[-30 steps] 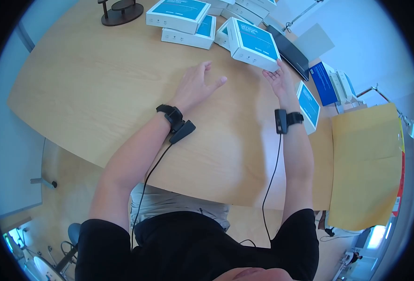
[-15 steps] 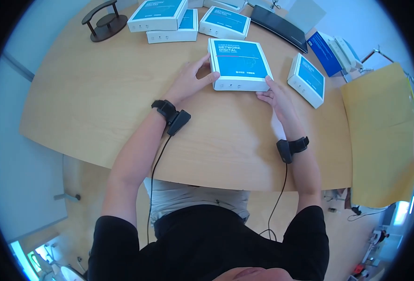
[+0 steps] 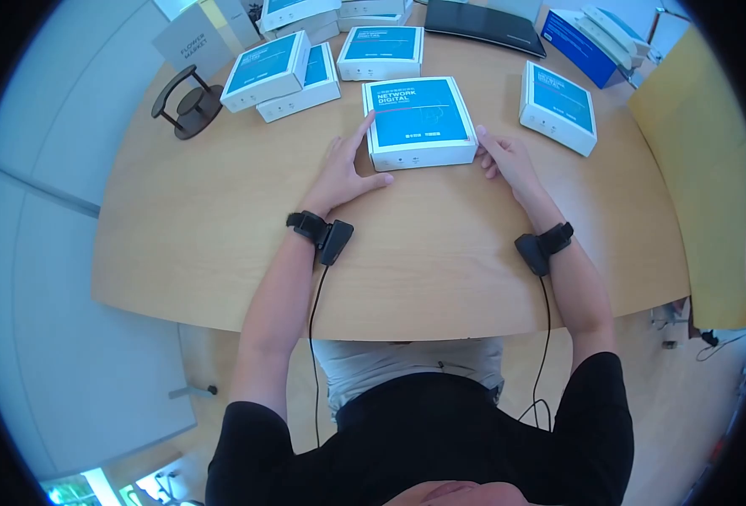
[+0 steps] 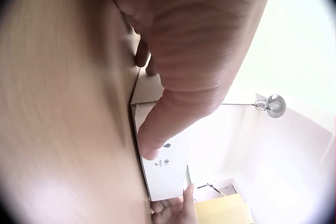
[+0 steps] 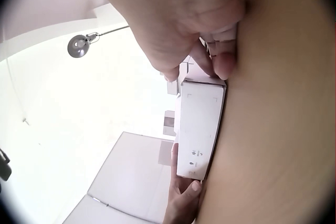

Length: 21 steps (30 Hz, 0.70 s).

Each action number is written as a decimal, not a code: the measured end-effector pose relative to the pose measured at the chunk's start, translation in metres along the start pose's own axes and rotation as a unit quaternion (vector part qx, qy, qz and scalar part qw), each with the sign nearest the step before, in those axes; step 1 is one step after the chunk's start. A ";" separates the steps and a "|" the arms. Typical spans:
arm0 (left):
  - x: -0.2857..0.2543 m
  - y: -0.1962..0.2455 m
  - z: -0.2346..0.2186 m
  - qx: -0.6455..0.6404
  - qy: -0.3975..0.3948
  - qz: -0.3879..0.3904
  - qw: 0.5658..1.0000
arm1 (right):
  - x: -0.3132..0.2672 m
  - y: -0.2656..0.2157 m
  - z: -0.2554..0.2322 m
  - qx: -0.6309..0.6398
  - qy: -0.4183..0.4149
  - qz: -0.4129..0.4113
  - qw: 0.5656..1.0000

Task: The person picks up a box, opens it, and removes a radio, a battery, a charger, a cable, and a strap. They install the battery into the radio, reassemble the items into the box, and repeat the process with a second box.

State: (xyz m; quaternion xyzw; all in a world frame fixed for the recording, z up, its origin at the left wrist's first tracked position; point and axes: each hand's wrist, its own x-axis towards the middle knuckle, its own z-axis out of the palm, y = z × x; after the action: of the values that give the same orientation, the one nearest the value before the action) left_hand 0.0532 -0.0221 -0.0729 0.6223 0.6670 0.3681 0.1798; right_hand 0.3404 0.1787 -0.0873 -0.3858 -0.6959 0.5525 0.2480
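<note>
A flat white box with a blue lid printed "NETWORK DIGITAL" (image 3: 423, 114) lies on the table between my hands, its front side facing me. At its left side is my left hand (image 3: 339, 177), index finger stretched along the edge and thumb held out before the front side. The left wrist view shows that thumb overlapping the white front (image 4: 168, 174). My right hand (image 3: 512, 164) is at the box's right front corner, its fingers loosely bent beside it. In the right wrist view, the right fingertips (image 5: 224, 66) are right at the corner.
A similar box (image 3: 558, 110) lies to the right, another (image 3: 380, 55) behind. Stacked boxes (image 3: 268, 72) are at the back left, near a dark round stand (image 3: 192, 114). A black laptop (image 3: 483, 29) and blue box (image 3: 579, 46) stand behind; a yellow sheet (image 3: 702, 169) hangs at the right edge.
The box came from the back right into both hands and now lies flat on the table in front of me. My right hand's hold on its corner has loosened.
</note>
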 end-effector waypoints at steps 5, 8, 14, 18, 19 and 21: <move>0.003 -0.002 0.004 -0.056 0.005 0.015 0.998 | -0.008 -0.004 0.003 0.047 -0.001 -0.031 0.998; 0.003 0.001 0.007 -0.115 0.016 0.027 0.993 | -0.005 0.001 0.003 0.044 -0.005 -0.029 0.999; -0.001 0.009 0.002 -0.005 0.035 0.061 0.998 | -0.002 0.010 0.004 0.039 0.004 -0.048 0.998; 0.001 -0.004 0.003 -0.007 0.049 0.047 0.998 | -0.011 0.006 0.007 -0.014 0.009 -0.096 0.995; 0.001 -0.004 0.003 -0.024 0.053 0.036 0.998 | -0.014 0.002 0.007 -0.028 0.013 -0.115 0.993; 0.001 -0.004 0.004 -0.024 0.060 0.039 0.997 | -0.010 0.006 0.010 -0.008 0.019 -0.125 0.992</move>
State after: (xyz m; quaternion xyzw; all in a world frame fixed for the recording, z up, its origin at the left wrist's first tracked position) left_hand 0.0531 -0.0199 -0.0777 0.6202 0.6426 0.4274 0.1405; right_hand 0.3404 0.1651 -0.0944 -0.3083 -0.7380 0.5044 0.3254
